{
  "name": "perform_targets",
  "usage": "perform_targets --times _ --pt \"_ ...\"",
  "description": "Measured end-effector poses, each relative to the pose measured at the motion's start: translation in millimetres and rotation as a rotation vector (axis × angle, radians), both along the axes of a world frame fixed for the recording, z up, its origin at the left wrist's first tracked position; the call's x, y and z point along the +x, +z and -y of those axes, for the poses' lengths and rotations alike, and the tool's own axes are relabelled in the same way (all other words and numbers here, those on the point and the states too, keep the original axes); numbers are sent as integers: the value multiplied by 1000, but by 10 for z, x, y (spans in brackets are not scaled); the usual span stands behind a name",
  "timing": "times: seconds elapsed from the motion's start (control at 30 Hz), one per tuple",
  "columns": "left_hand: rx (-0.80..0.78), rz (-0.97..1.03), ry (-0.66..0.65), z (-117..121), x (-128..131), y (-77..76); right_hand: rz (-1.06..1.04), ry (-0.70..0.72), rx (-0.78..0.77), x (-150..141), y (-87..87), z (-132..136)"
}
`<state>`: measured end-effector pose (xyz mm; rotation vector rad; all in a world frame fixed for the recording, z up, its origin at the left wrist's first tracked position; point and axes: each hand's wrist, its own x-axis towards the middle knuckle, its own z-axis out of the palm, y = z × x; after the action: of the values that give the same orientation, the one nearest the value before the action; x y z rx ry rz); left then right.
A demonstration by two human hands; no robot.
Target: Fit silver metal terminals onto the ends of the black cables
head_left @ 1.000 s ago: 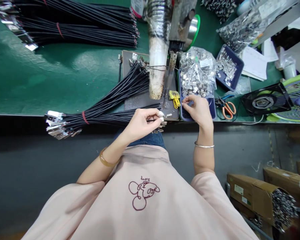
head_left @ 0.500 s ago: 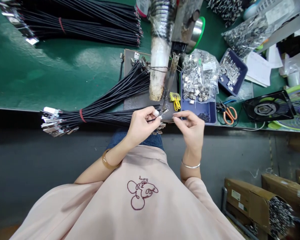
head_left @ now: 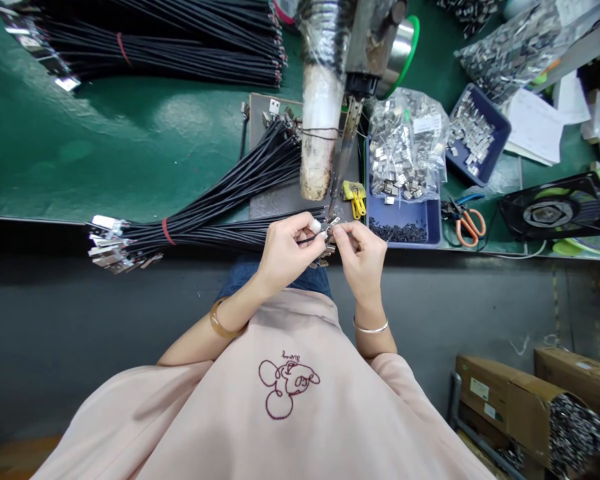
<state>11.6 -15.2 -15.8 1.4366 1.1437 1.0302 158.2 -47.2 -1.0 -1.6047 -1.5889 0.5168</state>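
My left hand (head_left: 293, 248) is closed in a pinch on a thin black cable (head_left: 306, 239), white covers on its fingertips. At the cable's end is a small metal connector (head_left: 335, 221), pointing up and right. My right hand (head_left: 364, 257) meets it from the right, thumb and forefinger pinched at the connector; whatever small piece they hold is hidden. Beneath and left of my left hand lies a cable bundle (head_left: 215, 235) tied with a red band, metal plugs at its left end. A soldering iron (head_left: 349, 133) points down just above both hands, beside a white wrapped tube (head_left: 321, 113).
A blue tray (head_left: 434, 227) holds small black pieces (head_left: 400, 232) and a bag of metal connectors (head_left: 405, 147). Orange-handled pliers (head_left: 467, 227), a fan (head_left: 555, 207) and a second tray (head_left: 500, 137) stand right. More cables (head_left: 180, 53) lie back left; a yellow clip (head_left: 357, 200) is near my right hand.
My right hand has moved left from the blue tray to the connector, uncovering the black pieces. My left hand has stayed nearly in place, the connector now showing past its fingertips.
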Motion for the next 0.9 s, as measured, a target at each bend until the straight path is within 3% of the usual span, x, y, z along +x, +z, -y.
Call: perform_targets --times 0.27,0.53,0.73,0.9 --pt "9 -20 -11 2 -6 17 -26 9 23 -15 13 2" --pt "57 -40 -14 21 -10 -1 126 -42 129 -61 2 12" --pt "71 -48 -5 14 -7 12 78 -28 58 -62 9 17" --pt "92 -53 -4 23 -5 2 104 -47 86 -73 -2 10"
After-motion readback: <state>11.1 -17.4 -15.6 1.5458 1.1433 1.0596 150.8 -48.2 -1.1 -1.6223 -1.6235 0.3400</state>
